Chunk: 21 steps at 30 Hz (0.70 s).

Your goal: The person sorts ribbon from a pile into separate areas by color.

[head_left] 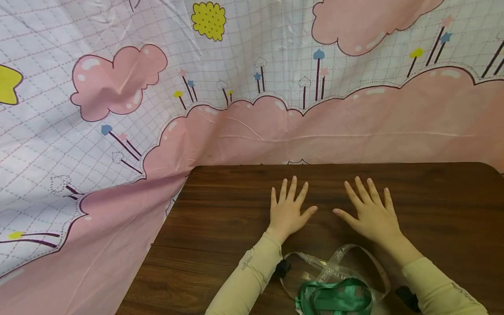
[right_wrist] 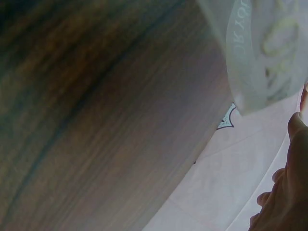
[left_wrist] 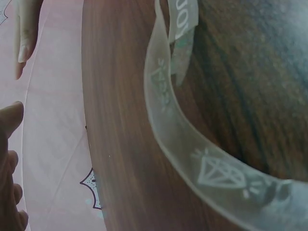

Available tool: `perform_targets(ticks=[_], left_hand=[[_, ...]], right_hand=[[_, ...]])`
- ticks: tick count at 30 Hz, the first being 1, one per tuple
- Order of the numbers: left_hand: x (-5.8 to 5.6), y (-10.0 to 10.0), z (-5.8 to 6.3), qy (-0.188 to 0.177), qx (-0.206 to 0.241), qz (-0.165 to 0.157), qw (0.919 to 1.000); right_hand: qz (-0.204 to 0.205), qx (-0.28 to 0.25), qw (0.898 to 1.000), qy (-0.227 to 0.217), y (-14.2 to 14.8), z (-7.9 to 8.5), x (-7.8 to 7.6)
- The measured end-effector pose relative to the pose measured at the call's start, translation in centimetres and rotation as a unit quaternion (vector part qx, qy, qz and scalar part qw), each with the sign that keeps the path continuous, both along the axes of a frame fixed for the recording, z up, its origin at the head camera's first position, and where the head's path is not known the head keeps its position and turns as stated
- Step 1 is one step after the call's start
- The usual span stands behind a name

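Both hands are spread with straight fingers over the dark wooden table [head_left: 220,218], palms down, holding nothing. My left hand [head_left: 287,212] is left of the middle; my right hand [head_left: 374,214] is to its right, thumbs pointing toward each other. Closer to the front, between the forearms, a translucent printed ribbon [head_left: 334,264] lies in loose loops. Beside it is a bundle of green satin ribbon [head_left: 334,295], partly cut off by the lower frame edge. Large in the left wrist view, the translucent ribbon [left_wrist: 161,110] shows white print; part of it [right_wrist: 264,57] appears in the right wrist view.
A pink and white patterned cloth [head_left: 256,127] hangs behind the table and along its left side. Small black wrist cameras sit at the left cuff [head_left: 282,267] and the right cuff [head_left: 407,298].
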<state>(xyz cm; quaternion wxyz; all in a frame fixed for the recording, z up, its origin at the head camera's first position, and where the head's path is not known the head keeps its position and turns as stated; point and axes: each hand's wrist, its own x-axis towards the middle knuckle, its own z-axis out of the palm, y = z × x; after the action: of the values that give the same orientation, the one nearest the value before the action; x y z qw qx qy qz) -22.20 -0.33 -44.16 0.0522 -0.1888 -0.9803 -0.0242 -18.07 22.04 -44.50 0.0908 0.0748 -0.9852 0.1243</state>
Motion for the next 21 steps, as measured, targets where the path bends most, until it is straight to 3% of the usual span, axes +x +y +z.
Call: perform_targets(ticks=[13, 21], left_hand=[[0.3, 0.0, 0.4, -0.017, 0.007, 0.003, 0.9998], [1.0, -0.6, 1.2, 0.001, 0.034, -0.006, 0.9994]], right_hand=[[-0.001, -0.008, 1.000, 0.000, 0.0, 0.5, 0.4], [0.006, -0.036, 0.998, 0.050, -0.3, 1.5, 1.0]])
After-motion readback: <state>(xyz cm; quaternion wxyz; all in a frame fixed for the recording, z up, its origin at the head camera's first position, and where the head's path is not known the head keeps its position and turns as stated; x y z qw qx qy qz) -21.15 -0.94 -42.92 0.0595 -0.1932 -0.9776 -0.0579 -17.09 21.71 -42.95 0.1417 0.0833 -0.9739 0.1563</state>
